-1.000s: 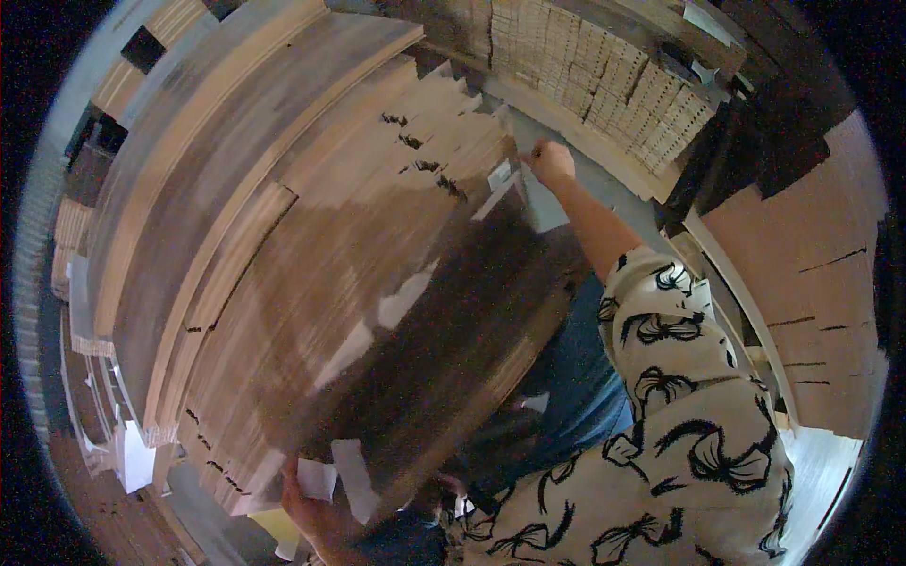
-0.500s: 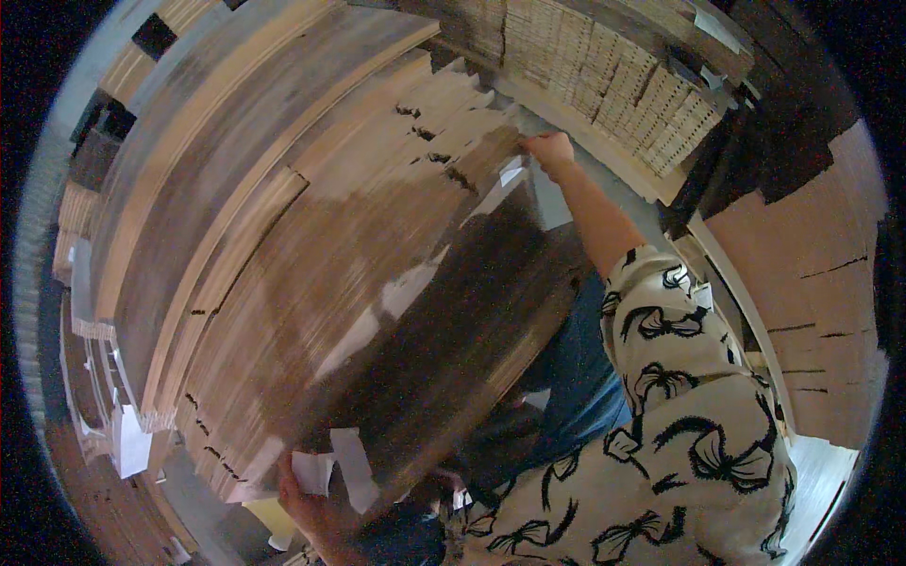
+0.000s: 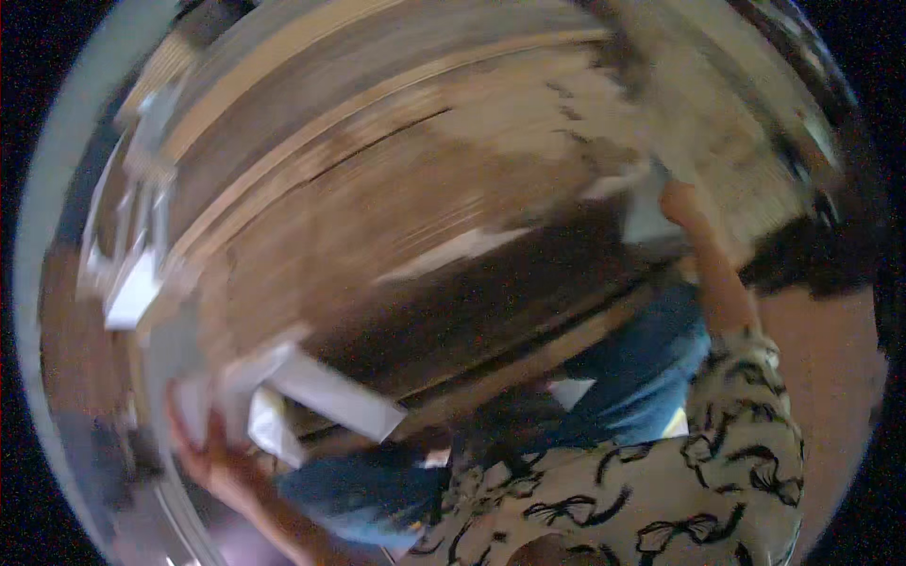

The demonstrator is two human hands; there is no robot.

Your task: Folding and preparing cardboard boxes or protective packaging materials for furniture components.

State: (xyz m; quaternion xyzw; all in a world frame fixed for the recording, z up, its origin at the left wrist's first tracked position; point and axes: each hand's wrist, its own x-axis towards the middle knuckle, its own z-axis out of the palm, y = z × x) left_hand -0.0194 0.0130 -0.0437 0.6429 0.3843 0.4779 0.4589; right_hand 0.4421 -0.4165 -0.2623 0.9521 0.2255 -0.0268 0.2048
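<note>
A large stack of thin brown wood-like sheets [image 3: 377, 226] spreads before me, its right end ragged and marked with dark strokes. Across its near part runs a dark brown area beside a pale torn-looking streak [image 3: 462, 250]. My right hand [image 3: 681, 203] is at the right end of the stack, fingers curled, beside a pale grey-white piece [image 3: 651, 208]; what they grip is too blurred to see. Off the near left corner, my left hand [image 3: 212, 448] has its fingers apart, near a white paper-like strip [image 3: 330, 391] and a smaller white piece [image 3: 272, 429]. Motion smears the picture.
Long, light-edged boards [image 3: 377, 94] lie beyond the sheets. More stacked pale material [image 3: 746, 170] stands at the right, above a brown panel [image 3: 821, 368]. A white piece [image 3: 135, 288] hangs at the left. My blue jeans [image 3: 632, 377] are close to the near edge.
The view has swung, so the stack lies flatter across it. My left hand has come away from the near corner, fingers spreading; my right hand has moved off the far corner toward me.
</note>
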